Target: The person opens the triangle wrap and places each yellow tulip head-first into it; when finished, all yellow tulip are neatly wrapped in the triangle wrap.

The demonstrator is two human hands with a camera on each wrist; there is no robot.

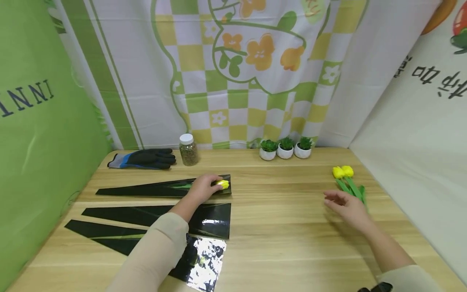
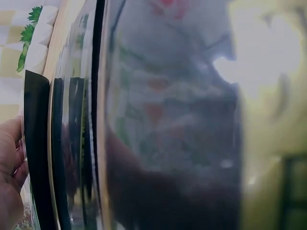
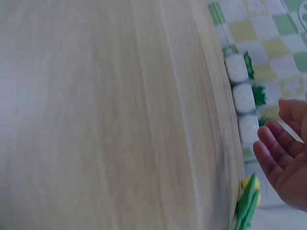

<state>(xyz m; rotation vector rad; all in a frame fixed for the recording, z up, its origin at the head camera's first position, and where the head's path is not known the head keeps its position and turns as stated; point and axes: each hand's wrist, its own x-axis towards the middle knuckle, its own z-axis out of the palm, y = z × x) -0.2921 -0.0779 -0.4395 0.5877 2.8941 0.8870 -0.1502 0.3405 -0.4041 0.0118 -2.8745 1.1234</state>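
Note:
My left hand (image 1: 205, 187) is over the wide end of the farthest black tapered flower sleeve (image 1: 138, 189), thumb and fingers pinching a yellow tulip (image 1: 223, 185) just behind its bloom. The tulip's green stem shows along the sleeve. In the left wrist view, that hand (image 2: 9, 175) appears beyond the glossy sleeves, its fingertips partly hidden. Two more black sleeves (image 1: 215, 215) lie nearer, the closest partly covered by my left forearm. At the right, my right hand (image 1: 348, 211) hovers with loosely bent fingers and nothing in them, beside two yellow tulips (image 1: 343, 172) lying on the table.
Along the back of the wooden table (image 1: 277, 227) are a dark work glove (image 1: 149, 158), a white-capped jar (image 1: 188, 150) and three small potted plants (image 1: 285, 148). A checked cloth (image 1: 237, 105) hangs behind; fabric walls stand on both sides.

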